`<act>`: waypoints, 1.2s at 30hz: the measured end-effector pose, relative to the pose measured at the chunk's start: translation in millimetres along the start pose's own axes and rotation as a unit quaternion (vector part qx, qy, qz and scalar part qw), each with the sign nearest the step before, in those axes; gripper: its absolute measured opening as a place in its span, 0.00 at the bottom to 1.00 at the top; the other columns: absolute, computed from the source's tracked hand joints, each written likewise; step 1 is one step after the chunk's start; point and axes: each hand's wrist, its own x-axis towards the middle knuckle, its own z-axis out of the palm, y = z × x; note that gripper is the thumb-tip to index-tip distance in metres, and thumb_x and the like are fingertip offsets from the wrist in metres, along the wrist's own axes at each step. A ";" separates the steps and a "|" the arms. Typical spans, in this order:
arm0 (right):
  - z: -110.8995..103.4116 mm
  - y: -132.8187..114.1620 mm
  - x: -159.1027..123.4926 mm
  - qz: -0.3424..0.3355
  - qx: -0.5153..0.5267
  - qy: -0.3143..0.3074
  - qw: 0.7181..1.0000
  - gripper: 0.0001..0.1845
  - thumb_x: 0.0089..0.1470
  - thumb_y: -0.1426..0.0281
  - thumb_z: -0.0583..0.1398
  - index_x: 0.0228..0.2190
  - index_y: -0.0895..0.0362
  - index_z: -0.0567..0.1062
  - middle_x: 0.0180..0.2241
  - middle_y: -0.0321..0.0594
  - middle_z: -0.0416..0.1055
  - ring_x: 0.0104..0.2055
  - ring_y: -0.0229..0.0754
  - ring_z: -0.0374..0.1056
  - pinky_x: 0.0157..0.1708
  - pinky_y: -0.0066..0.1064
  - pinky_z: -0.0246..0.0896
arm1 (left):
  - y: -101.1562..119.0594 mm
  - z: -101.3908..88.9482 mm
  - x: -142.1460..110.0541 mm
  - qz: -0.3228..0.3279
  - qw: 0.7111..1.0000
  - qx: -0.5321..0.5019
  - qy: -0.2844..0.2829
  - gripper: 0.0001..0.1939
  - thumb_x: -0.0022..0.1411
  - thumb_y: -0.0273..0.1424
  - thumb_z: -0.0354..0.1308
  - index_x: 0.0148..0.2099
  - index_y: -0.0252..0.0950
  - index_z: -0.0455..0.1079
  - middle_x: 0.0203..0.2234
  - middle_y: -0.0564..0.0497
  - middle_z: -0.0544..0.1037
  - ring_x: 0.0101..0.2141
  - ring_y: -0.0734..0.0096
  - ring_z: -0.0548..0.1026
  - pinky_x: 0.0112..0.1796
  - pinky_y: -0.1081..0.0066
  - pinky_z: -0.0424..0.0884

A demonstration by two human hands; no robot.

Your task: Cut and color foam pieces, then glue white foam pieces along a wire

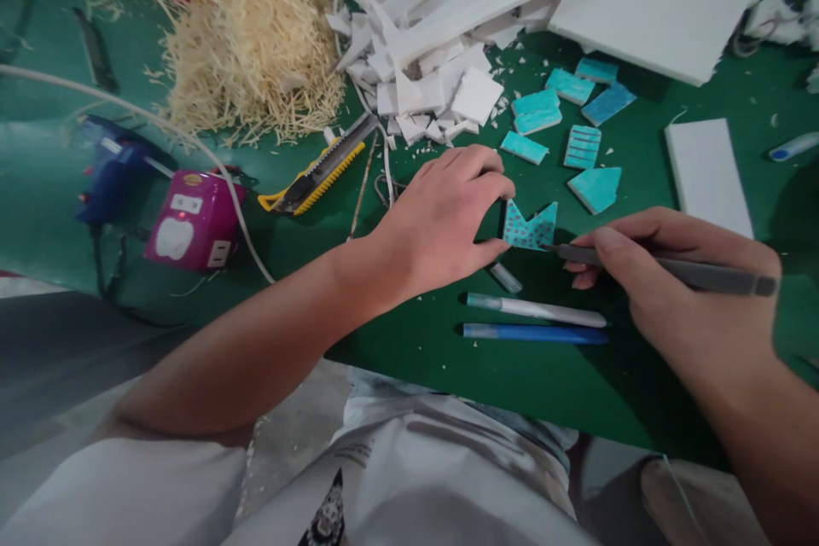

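A small teal foam piece (530, 227) with a V-shaped notch and dark dots lies on the green table. My left hand (451, 213) steadies its left edge between thumb and forefinger. Pinched in my right hand (671, 273) is a dark grey marker pen (691, 273), its tip touching the piece's lower right corner. Just below lie a pen cap (506, 277), a white pen with a teal end (537, 310) and a blue pen (536, 333). Several painted foam pieces, one a striped tile (583, 147), are scattered above the notched one.
White foam scraps (441, 85) and shredded straw (262, 51) are heaped at the back. A yellow utility knife (320, 166), a pink power adapter (192, 220), a blue glue gun (119, 166) and a white cable (159, 119) lie left. A white foam block (709, 177) lies right.
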 end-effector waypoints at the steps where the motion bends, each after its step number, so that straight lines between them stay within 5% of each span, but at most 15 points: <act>1: 0.4 -1.7 0.3 0.001 0.004 0.002 1.000 0.08 0.56 0.68 0.71 0.25 0.53 0.85 0.23 0.38 0.81 0.20 0.39 0.76 0.21 0.26 0.72 | 0.3 -0.2 0.0 -0.001 1.000 0.000 -0.001 0.17 0.65 0.30 0.69 0.55 0.37 0.74 0.59 0.42 0.76 0.61 0.52 0.74 0.61 0.52 0.71; 24: 5.4 -17.6 9.7 0.055 0.018 0.076 0.995 0.08 0.51 0.74 0.68 0.23 0.52 0.83 0.21 0.35 0.79 0.19 0.38 0.74 0.19 0.26 0.70 | -0.9 -1.7 -4.4 0.004 1.000 0.002 -0.002 0.18 0.66 0.30 0.69 0.56 0.36 0.74 0.59 0.40 0.76 0.61 0.51 0.74 0.61 0.52 0.72; 36: 9.5 -17.5 13.4 0.049 0.012 0.052 0.997 0.07 0.48 0.72 0.69 0.21 0.52 0.82 0.21 0.35 0.80 0.18 0.38 0.74 0.20 0.27 0.71 | 1.5 -3.8 -4.5 0.003 1.000 0.010 -0.013 0.18 0.67 0.31 0.68 0.57 0.34 0.74 0.59 0.38 0.76 0.62 0.49 0.74 0.60 0.51 0.72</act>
